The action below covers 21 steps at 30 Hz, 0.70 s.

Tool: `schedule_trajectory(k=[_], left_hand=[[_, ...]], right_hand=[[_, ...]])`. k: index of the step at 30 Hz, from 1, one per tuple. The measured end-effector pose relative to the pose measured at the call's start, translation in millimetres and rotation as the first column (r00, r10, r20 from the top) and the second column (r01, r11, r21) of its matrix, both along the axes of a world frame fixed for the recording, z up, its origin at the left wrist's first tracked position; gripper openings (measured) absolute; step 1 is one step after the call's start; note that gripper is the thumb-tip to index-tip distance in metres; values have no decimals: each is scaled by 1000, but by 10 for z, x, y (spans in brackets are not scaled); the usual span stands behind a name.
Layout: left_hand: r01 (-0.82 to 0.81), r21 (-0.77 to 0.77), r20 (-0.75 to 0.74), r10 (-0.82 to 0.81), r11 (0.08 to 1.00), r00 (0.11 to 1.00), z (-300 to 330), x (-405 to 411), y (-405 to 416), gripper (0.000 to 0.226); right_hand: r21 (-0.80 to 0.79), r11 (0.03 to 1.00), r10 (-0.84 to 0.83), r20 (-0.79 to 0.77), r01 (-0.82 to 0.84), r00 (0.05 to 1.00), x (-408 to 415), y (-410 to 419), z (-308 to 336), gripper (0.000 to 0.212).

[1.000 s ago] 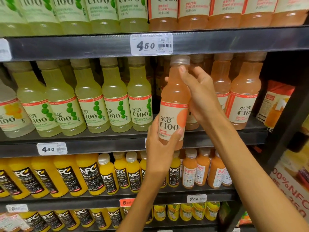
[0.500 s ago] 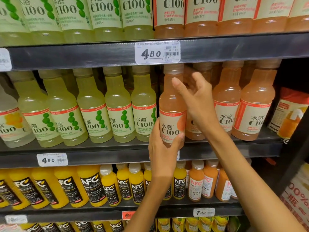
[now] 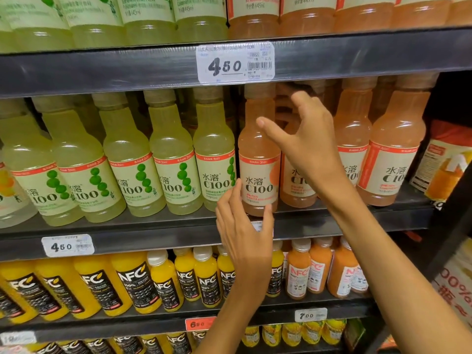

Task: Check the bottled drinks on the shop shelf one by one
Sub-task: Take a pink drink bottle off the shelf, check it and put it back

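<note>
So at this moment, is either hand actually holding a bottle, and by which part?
Nothing is gripped. The left hand touches the base of the pink plastic C100 bottle; the right hand is open beside it.

In the middle of the frame one bottle (image 3: 258, 159) stands on the middle shelf (image 3: 143, 236), right at the front edge. My left hand (image 3: 245, 233) is just below it, with fingers by its bottom part. My right hand (image 3: 304, 141) is to its right, in front of the next bottle (image 3: 296, 185). A row of bottles (image 3: 132, 169) stands to the left. A price tag (image 3: 235, 63) sits above, on the top shelf edge. Small bottles (image 3: 163, 279) stand on the lower shelf.
</note>
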<state>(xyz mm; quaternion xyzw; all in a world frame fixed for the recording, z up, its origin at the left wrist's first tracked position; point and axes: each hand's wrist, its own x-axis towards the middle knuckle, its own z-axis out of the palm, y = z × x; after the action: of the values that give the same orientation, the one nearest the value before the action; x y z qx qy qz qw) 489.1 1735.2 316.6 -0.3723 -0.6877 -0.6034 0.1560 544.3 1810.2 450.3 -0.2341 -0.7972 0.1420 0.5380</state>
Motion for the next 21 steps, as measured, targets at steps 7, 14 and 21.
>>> schedule_trajectory(k=[7,14,21], left_hand=[[-104,-69,-42,101,992,994,92,-16,65,59],[-150,-143,-79,140,978,987,145,24,76,60],[45,-44,-107,-50,998,993,215,251,14,51]], right_hand=[[1,998,-61,-25,61,998,-76,-11,-78,30],[56,996,-58,-87,63,994,-88,-43,-101,20],[11,985,-159,-355,174,921,304,34,-166,27]])
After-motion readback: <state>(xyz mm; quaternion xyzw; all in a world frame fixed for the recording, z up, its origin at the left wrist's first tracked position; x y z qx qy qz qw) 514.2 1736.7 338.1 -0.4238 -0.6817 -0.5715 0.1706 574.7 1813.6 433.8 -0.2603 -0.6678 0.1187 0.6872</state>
